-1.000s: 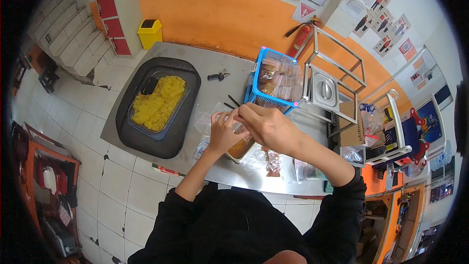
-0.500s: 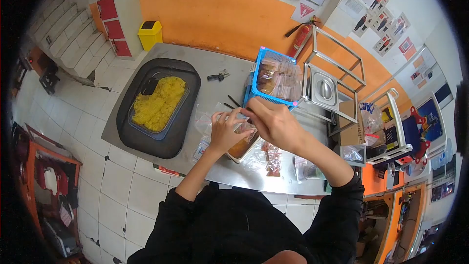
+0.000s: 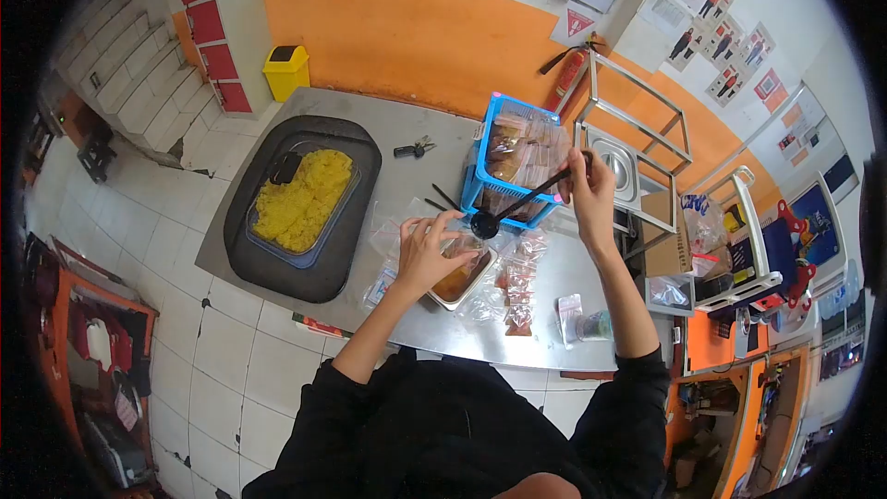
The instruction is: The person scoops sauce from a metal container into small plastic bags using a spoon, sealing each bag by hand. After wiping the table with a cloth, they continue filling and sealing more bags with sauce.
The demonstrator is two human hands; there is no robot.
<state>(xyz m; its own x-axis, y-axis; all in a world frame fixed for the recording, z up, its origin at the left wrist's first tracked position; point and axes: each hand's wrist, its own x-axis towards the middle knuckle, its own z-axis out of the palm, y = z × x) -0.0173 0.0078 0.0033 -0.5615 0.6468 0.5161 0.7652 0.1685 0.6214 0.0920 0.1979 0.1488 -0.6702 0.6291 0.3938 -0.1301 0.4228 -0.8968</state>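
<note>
My right hand (image 3: 591,194) is closed on the handle of a black ladle (image 3: 517,206), which slants down to the left. The ladle's round bowl is beside my left hand (image 3: 428,249), whose fingers are bent round a clear plastic bag (image 3: 459,245). Under the bag and my left hand sits a metal container (image 3: 462,285) with brownish-orange food. Several small sachets (image 3: 520,291) with reddish contents lie in a column to its right. Behind the ladle stands a blue basket (image 3: 473,187) filled with packed bags.
On the left, a large black tray (image 3: 242,263) holds a tub of yellow food (image 3: 300,203). Keys (image 3: 414,148) lie near the table's back. A clear cup (image 3: 594,325) stands at the front right, and a metal rack (image 3: 679,120) at the right.
My right hand has moved away from my left hand, up and to the right, and the black ladle now shows in full. My left hand has stayed almost in place at the bag.
</note>
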